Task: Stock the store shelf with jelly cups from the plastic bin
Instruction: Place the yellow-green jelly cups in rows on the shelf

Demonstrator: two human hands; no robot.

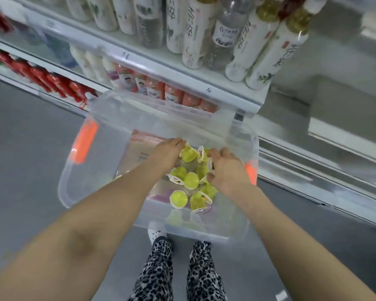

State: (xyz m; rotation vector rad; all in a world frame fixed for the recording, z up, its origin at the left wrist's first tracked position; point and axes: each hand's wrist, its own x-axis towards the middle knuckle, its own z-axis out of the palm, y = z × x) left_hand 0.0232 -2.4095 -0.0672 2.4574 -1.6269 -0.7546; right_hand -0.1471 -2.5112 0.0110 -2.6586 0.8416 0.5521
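Observation:
A clear plastic bin with orange latches sits on the grey floor below me. Several yellow-green jelly cups lie heaped inside it. Both my arms reach down into the bin. My left hand rests at the left of the heap, its fingertips touching a cup at the top. My right hand is on the right side of the heap, fingers curled round a cup whose white lid shows at its thumb. The store shelf stands just beyond the bin.
The shelf's upper tier holds tall white-labelled bottles, the lower tier small pink bottles and red packs. The bin's clear lid leans open against the shelf. My legs stand right behind the bin.

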